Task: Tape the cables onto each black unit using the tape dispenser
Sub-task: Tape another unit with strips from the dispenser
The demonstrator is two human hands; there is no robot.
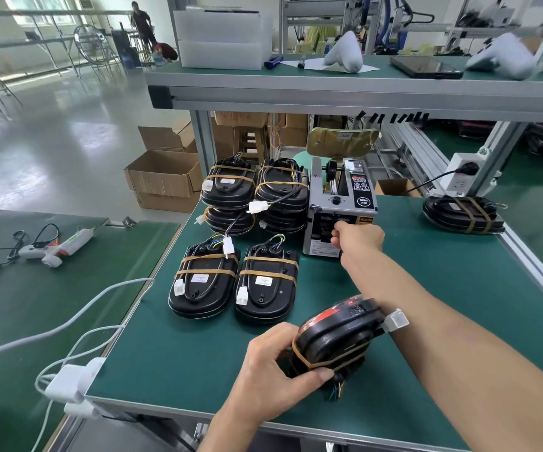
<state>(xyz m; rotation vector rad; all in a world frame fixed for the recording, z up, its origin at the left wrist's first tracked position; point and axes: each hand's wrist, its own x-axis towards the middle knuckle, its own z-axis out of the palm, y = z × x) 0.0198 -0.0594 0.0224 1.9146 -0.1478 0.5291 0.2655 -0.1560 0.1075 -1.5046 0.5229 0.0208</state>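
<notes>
Gripping the near end of a glossy black oval plastic unit (335,340), the person's left hand (273,370) has its fingers and thumb curled round the edge, holding the unit tilted above the front of the green bench mat (191,353). A tan tape band wraps that end, a white plug (395,319) sticks out at the far end, and coloured wires hang below, partly hidden by the thumb.

The right hand (358,238) reaches forward to the mouth of the grey electric tape dispenser (341,207), fingers bent and pinched at the outlet; whether a strip is between them I cannot tell.

Just left of the dispenser lie 2 flat black units banded with 2 tan strips each (234,285), their white connectors taped down. Behind them stand 2 stacks of the same banded units (257,194). 1 more banded black unit (462,213) rests at the bench's far right corner.

Short black tape pieces (394,117) hang from the edge of the grey upper shelf (328,89). On the neighbouring green table a white and orange glue gun (58,247) lies with its cord. Open cardboard boxes (162,177) sit on the shiny grey floor. White power adapters (74,383) cling to the bench's near left corner. Far off, a person stands, blurred.
</notes>
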